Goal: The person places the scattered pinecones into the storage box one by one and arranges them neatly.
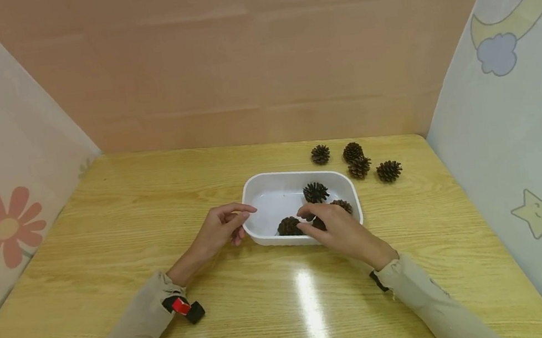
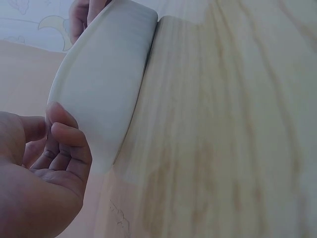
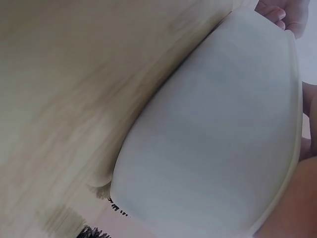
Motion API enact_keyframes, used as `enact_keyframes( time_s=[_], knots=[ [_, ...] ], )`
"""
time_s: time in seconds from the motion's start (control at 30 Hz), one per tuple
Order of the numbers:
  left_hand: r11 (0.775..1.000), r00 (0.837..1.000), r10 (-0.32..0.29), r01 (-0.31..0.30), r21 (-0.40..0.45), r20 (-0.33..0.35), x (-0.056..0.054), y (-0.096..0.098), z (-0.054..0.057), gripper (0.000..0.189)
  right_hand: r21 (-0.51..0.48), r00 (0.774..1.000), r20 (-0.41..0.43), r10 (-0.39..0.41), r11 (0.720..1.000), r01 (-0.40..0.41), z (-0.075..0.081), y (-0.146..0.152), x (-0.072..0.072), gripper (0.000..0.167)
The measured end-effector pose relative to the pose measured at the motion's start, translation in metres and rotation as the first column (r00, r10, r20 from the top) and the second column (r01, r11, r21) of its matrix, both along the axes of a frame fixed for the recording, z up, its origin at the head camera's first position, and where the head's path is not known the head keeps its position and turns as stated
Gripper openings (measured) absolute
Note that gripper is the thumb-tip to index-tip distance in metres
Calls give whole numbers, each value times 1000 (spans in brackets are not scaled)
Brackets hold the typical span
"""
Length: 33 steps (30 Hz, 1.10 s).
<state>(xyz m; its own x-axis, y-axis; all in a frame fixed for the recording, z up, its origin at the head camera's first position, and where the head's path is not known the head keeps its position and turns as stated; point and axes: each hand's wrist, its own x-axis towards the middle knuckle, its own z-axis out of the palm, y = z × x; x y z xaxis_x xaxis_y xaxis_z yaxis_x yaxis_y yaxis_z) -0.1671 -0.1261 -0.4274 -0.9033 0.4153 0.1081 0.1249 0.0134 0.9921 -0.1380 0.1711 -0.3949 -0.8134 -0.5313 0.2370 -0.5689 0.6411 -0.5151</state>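
Observation:
A white oblong plastic tray [image 1: 273,191] stands on the table with several brown pine cones inside. My left hand [image 1: 222,225] holds the tray's left end; in the left wrist view, thumb and fingers [image 2: 69,134] meet at its rim. The right hand [image 1: 340,231] reaches over the near rim, its thumb and fingers bent and apart. By its thumb lies one pine cone [image 1: 289,226]; another pine cone [image 1: 315,192] sits near the far wall. A third pine cone [image 1: 341,206] shows beyond the knuckles, and dark scales under the palm are partly hidden. The right wrist view mostly shows the tray's outer wall [image 3: 208,129].
Behind the tray's right end several loose pine cones lie on the wooden table [image 1: 153,193]: a single pine cone [image 1: 320,154], two touching, and a pine cone [image 1: 389,171] farther right. A brown back panel [image 1: 260,70] and printed side panels surround the table.

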Motion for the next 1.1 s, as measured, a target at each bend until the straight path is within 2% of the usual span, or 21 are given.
enact_keyframes(
  time_s=[0.3,0.67,1.1],
  knots=[
    [1000,1000,1,-1,-4,0,0,-1,-2,27,-12,1000,16,-13,1000,14,-1,-1,1,31],
    [1000,1000,5,-5,-1,11,0,0,-2,27,18,998,-60,-25,999,26,5,-3,5,28],
    [1000,1000,6,-6,-2,5,-1,-1,-2,26,0,991,-109,-75,997,75,26,17,-3,25]
  ],
)
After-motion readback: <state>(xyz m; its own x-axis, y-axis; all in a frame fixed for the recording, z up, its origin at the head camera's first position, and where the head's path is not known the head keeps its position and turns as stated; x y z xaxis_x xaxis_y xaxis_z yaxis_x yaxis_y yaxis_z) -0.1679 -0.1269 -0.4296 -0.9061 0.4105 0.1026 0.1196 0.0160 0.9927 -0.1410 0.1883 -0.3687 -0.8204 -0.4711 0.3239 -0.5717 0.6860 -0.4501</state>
